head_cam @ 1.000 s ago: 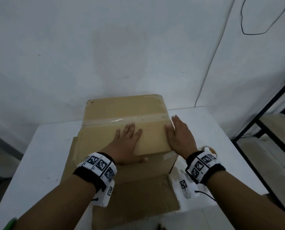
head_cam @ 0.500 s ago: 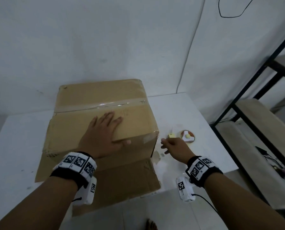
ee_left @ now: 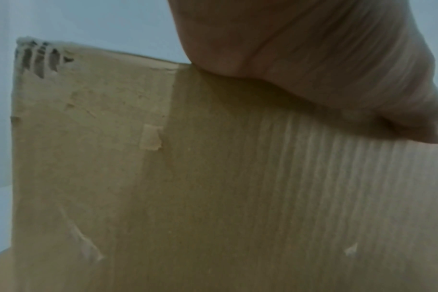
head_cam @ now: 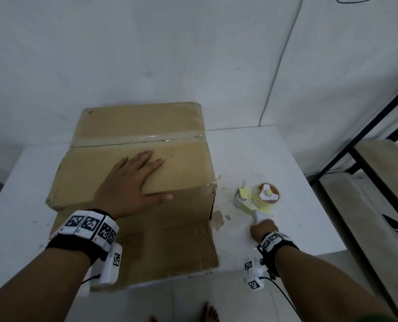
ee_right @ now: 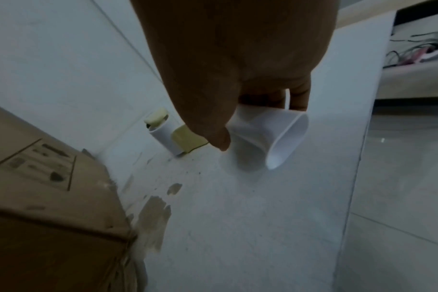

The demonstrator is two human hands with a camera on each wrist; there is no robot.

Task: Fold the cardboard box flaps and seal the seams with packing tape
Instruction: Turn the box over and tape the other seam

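The fingers (head_cam: 147,162) of the left hand (head_cam: 129,184) lay straight and spread, pressing flat on the folded top flap of the cardboard box (head_cam: 135,145), which filled the centre-left of the head view on the white table (head_cam: 251,149). A strip of clear tape (head_cam: 137,140) crossed the box top above the fingertips, and another flap (head_cam: 161,247) hung open toward the bottom of the frame. At lower right, the right hand (head_cam: 263,230) had its fingers curled round the white handle (ee_right: 270,136) of the tape dispenser (head_cam: 260,198), which sat on the table just right of the box. A black shelf frame (head_cam: 346,145) stood at the right edge.
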